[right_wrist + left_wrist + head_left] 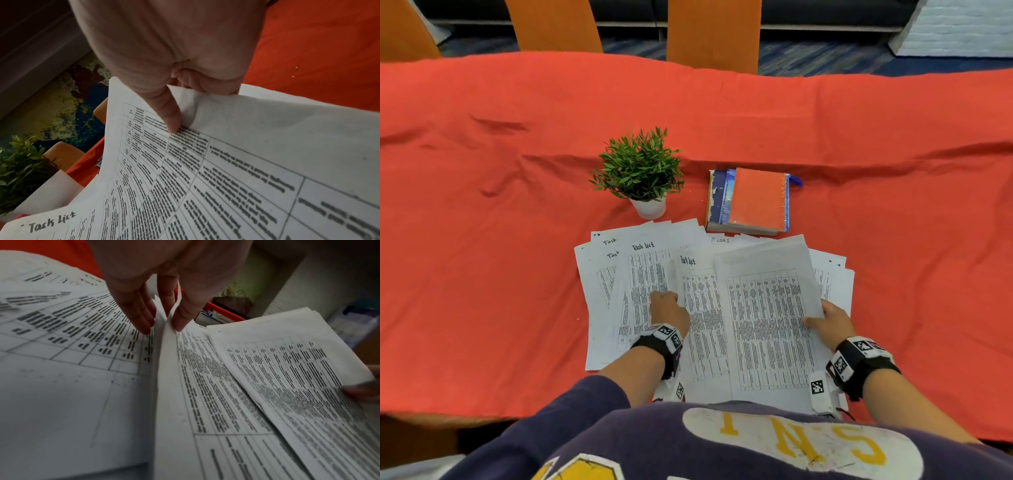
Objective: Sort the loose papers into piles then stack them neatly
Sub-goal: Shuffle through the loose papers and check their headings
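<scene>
Several loose printed sheets [619, 274], some headed "Task List", lie fanned out and overlapping on the red tablecloth [482, 212] in front of me. My left hand [669, 305] pinches the raised left edge of one Task List sheet [702, 315]; in the left wrist view that edge [164, 337] stands up between my fingers [144, 321] and thumb. My right hand [825, 318] holds the right edge of a table-printed sheet [767, 308], lifted slightly above the others. The right thumb [170, 116] lies on top of this sheet [246, 162] and the fingers are hidden beneath.
A small green plant in a white pot [642, 174] stands just behind the papers on the left. A stack of books topped by an orange notebook [755, 202] lies behind them on the right. Orange chairs [714, 31] line the far side.
</scene>
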`<action>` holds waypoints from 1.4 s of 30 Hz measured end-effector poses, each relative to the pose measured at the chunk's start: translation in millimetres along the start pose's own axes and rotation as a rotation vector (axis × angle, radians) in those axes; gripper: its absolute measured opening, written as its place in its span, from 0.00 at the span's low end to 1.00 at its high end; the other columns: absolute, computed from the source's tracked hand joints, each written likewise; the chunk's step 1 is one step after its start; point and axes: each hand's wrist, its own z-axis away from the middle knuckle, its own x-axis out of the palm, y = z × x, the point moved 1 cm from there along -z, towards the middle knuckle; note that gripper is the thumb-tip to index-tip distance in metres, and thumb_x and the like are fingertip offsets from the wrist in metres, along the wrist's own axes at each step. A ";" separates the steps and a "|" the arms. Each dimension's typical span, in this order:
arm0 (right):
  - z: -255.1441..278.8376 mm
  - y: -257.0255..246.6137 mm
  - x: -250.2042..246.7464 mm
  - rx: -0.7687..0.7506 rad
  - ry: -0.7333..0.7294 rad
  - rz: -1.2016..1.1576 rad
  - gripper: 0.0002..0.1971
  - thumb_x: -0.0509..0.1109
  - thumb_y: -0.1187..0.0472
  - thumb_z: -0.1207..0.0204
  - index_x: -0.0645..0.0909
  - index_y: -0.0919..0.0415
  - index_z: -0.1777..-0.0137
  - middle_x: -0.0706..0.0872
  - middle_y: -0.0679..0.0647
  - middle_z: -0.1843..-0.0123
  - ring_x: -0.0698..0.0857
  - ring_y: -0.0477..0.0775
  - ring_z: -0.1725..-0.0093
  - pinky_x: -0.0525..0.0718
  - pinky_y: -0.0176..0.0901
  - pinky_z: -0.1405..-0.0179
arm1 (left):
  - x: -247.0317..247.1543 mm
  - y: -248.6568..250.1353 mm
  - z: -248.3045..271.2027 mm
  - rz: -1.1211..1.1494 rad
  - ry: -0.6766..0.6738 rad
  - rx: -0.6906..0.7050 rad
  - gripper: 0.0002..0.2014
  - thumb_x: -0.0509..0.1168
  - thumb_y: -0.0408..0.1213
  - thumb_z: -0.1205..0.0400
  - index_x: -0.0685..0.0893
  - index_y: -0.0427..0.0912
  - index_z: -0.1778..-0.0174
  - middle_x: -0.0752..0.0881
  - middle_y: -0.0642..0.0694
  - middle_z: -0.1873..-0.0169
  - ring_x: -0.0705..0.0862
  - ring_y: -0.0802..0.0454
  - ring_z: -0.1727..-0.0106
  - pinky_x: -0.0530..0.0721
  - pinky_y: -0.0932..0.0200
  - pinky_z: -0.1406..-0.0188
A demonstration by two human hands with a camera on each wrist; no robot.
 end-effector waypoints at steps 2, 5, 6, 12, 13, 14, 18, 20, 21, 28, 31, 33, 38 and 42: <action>-0.8 -0.5 2.1 0.001 -0.001 0.013 0.17 0.72 0.70 0.26 0.81 0.64 0.37 0.86 0.59 0.48 0.84 0.60 0.51 0.80 0.46 0.51 | -0.6 1.4 1.1 0.003 0.020 0.068 0.11 0.59 0.25 0.19 0.80 0.31 0.43 0.69 0.39 0.35 0.75 0.50 0.51 0.73 0.65 0.50; -1.2 -1.7 4.9 0.015 -0.002 0.009 0.18 0.72 0.69 0.26 0.80 0.64 0.36 0.86 0.61 0.45 0.85 0.61 0.49 0.81 0.48 0.50 | -0.1 6.6 2.5 0.009 -0.061 0.125 0.07 0.61 0.31 0.18 0.82 0.34 0.48 0.75 0.44 0.45 0.76 0.52 0.57 0.76 0.63 0.54; -1.4 -2.4 5.7 0.018 0.000 0.006 0.19 0.72 0.69 0.26 0.80 0.65 0.35 0.86 0.60 0.46 0.84 0.60 0.49 0.80 0.47 0.51 | 0.1 8.7 2.6 -0.009 -0.091 0.146 0.06 0.62 0.34 0.17 0.82 0.37 0.57 0.77 0.46 0.56 0.75 0.53 0.63 0.76 0.63 0.61; -1.7 -6.4 6.0 0.027 0.026 -0.038 0.19 0.71 0.69 0.26 0.79 0.64 0.34 0.86 0.60 0.44 0.83 0.60 0.48 0.80 0.47 0.50 | -15.5 17.0 -0.9 -0.039 -0.051 0.225 0.23 0.60 0.34 0.15 0.63 0.43 0.78 0.67 0.50 0.76 0.68 0.54 0.74 0.68 0.62 0.72; -1.8 -5.8 5.0 0.031 0.034 -0.046 0.19 0.71 0.69 0.25 0.79 0.63 0.34 0.86 0.61 0.43 0.84 0.61 0.47 0.81 0.48 0.48 | -20.9 19.5 -2.1 -0.045 -0.038 0.233 0.24 0.60 0.34 0.15 0.64 0.43 0.78 0.68 0.50 0.76 0.70 0.53 0.72 0.70 0.62 0.69; -2.5 -4.7 4.2 0.033 0.041 -0.059 0.19 0.71 0.69 0.25 0.80 0.62 0.34 0.87 0.62 0.42 0.84 0.61 0.47 0.82 0.50 0.46 | -27.1 22.5 -2.5 -0.042 -0.016 0.241 0.23 0.61 0.33 0.16 0.65 0.43 0.79 0.68 0.50 0.75 0.71 0.53 0.72 0.71 0.62 0.68; -1.9 -4.0 2.5 0.041 0.052 -0.098 0.18 0.70 0.70 0.25 0.80 0.61 0.35 0.87 0.62 0.41 0.85 0.61 0.46 0.82 0.53 0.40 | -51.0 24.3 -5.6 0.023 0.065 0.213 0.19 0.62 0.29 0.18 0.69 0.47 0.74 0.72 0.52 0.70 0.71 0.57 0.71 0.72 0.65 0.70; -0.7 -4.7 2.5 0.043 0.056 -0.112 0.18 0.71 0.69 0.25 0.80 0.61 0.34 0.87 0.61 0.41 0.85 0.62 0.44 0.81 0.53 0.40 | -62.2 23.1 -6.8 0.046 0.075 0.219 0.07 0.63 0.29 0.18 0.82 0.38 0.61 0.80 0.47 0.59 0.77 0.52 0.61 0.75 0.63 0.59; 0.1 -5.3 2.8 0.046 0.057 -0.116 0.19 0.71 0.69 0.25 0.80 0.61 0.34 0.87 0.61 0.41 0.84 0.61 0.45 0.81 0.52 0.40 | -67.0 21.9 -8.1 0.049 0.066 0.217 0.05 0.62 0.29 0.17 0.84 0.35 0.54 0.81 0.45 0.56 0.77 0.51 0.58 0.75 0.62 0.57; 0.4 -10.5 4.5 0.026 0.075 -0.179 0.18 0.70 0.69 0.24 0.80 0.62 0.34 0.86 0.59 0.42 0.84 0.60 0.45 0.80 0.51 0.41 | -80.8 19.2 -17.4 -0.005 0.149 0.265 0.07 0.56 0.29 0.16 0.79 0.36 0.49 0.77 0.35 0.36 0.78 0.37 0.35 0.79 0.49 0.42; -4.5 -17.1 -1.1 -0.008 0.054 -0.281 0.17 0.71 0.70 0.26 0.81 0.60 0.37 0.87 0.59 0.41 0.85 0.61 0.42 0.81 0.55 0.37 | -91.6 20.6 -17.1 0.182 0.156 0.200 0.05 0.54 0.31 0.15 0.74 0.38 0.48 0.81 0.39 0.56 0.81 0.40 0.58 0.77 0.54 0.62; -6.8 -24.9 -5.6 -0.016 0.030 -0.420 0.16 0.71 0.73 0.26 0.82 0.61 0.39 0.88 0.61 0.42 0.86 0.63 0.42 0.81 0.60 0.36 | -99.4 16.6 -17.7 0.262 0.168 0.184 0.06 0.56 0.32 0.15 0.75 0.38 0.45 0.82 0.40 0.55 0.81 0.41 0.58 0.77 0.55 0.60; -6.5 -59.6 4.7 -0.026 -0.096 -0.604 0.16 0.66 0.75 0.24 0.79 0.64 0.38 0.86 0.64 0.43 0.85 0.64 0.47 0.83 0.61 0.41 | -105.6 12.4 -15.9 0.454 0.029 0.234 0.10 0.61 0.34 0.16 0.78 0.39 0.40 0.86 0.45 0.42 0.84 0.45 0.42 0.79 0.52 0.37; -4.3 -81.2 31.4 -0.081 -0.143 -0.477 0.17 0.70 0.65 0.22 0.80 0.61 0.34 0.87 0.56 0.40 0.86 0.59 0.42 0.83 0.54 0.39 | -98.5 27.6 0.7 0.620 -0.114 0.228 0.13 0.63 0.32 0.17 0.79 0.46 0.37 0.86 0.48 0.40 0.85 0.50 0.39 0.80 0.49 0.33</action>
